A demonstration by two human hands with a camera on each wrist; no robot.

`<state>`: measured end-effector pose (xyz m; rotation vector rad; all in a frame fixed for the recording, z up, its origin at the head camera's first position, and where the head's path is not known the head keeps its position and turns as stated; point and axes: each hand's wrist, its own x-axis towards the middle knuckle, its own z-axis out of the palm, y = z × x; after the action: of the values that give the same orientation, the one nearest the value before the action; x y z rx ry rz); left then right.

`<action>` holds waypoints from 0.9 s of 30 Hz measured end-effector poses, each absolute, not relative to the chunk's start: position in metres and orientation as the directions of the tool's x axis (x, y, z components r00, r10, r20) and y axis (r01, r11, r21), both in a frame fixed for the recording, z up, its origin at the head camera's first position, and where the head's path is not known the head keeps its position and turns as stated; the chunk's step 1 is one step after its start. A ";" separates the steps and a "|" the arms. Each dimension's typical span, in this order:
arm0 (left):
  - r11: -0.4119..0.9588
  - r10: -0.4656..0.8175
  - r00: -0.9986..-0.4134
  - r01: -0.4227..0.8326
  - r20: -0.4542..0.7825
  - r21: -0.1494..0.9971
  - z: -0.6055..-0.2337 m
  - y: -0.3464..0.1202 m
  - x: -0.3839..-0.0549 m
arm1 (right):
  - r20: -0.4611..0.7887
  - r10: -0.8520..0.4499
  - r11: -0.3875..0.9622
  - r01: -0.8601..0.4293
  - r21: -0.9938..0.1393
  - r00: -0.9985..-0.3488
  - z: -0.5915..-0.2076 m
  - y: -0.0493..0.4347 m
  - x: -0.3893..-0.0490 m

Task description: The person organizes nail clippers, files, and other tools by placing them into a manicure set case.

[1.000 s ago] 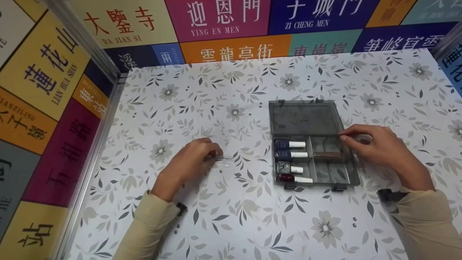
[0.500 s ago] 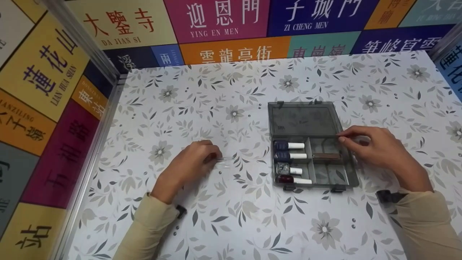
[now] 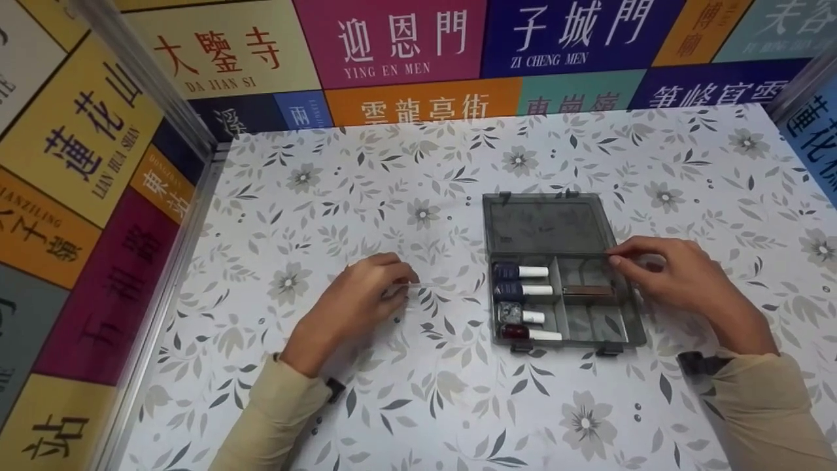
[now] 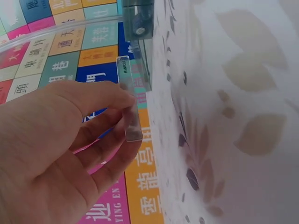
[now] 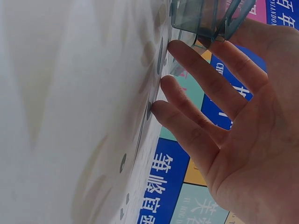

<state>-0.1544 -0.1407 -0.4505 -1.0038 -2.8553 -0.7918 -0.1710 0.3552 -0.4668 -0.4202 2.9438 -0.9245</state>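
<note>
Clear strip (image 4: 132,116), pinched by the left hand (image 4: 53,126): probably light, stiff and slick, best gripped mid-length. The right hand (image 3: 680,275) pinches the edge of the open box (image 3: 549,226) beside it.

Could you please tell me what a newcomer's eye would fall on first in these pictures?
Probably the brightly coloured wall panels with large Chinese characters beyond the white floral-patterned table. Next, the open, smoky-grey translucent plastic case right of centre, with four small white-capped nail polish bottles lying in its left side. The slim clear bar pinched in the left hand, left of the case, would likely come later.
</note>
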 end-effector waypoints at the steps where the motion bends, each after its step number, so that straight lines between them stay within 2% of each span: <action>1: 0.659 0.589 -0.788 0.598 0.181 0.456 -0.450 -0.139 -0.154 | 0.053 -0.263 0.786 -0.245 -0.568 -0.963 -0.467 0.355 -0.171; 18: 0.599 0.668 -0.722 0.664 0.178 0.448 -0.437 -0.101 -0.160 | -0.024 -0.196 0.818 -0.150 -0.555 -0.980 -0.466 0.354 -0.169; 27: 0.534 0.740 -0.647 0.731 0.185 0.425 -0.432 -0.071 -0.165 | -0.032 -0.191 0.837 -0.146 -0.528 -0.981 -0.465 0.354 -0.169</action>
<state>-0.1655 -0.0708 -0.4319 -1.3266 -2.7665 -0.7539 -0.1692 0.3537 -0.4653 -0.2695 2.9308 -0.8316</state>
